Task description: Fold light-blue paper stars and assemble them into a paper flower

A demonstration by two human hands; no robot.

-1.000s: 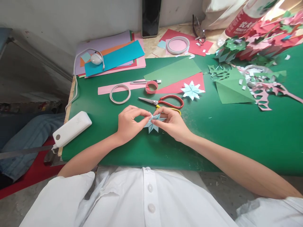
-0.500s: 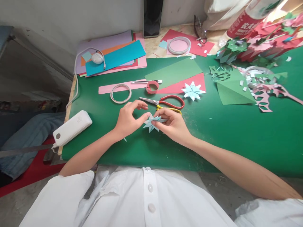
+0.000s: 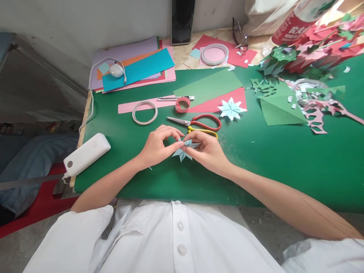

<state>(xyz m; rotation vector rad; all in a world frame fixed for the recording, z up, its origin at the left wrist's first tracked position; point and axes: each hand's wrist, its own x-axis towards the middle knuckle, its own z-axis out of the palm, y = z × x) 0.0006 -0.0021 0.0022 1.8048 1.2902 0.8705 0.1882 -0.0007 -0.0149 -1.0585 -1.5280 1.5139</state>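
Between my hands is a light blue paper flower (image 3: pixel 182 154) with pointed petals, partly covered by my fingers. My left hand (image 3: pixel 160 145) pinches one of its upper petals between thumb and fingertips. From the other side my right hand (image 3: pixel 207 151) grips the flower, thumb on top and fingers behind. Just beyond my hands lie scissors (image 3: pixel 196 123) with one red and one yellow handle. A second light blue paper flower (image 3: pixel 232 109) rests on a red paper piece (image 3: pixel 241 96) to the right of the scissors.
A tape roll (image 3: pixel 145 113), a pink paper ring (image 3: pixel 182 105) and a utility knife (image 3: pixel 175 98) lie behind my hands. A white power bank (image 3: pixel 87 154) is at the left edge. Coloured paper (image 3: pixel 139 70) is stacked behind; cut scraps (image 3: pixel 315 113) and a bottle (image 3: pixel 294 28) stand right.
My left hand's fingers have closed onto an upper petal of the paper flower. My right hand keeps its grip, and the flower has tilted slightly.
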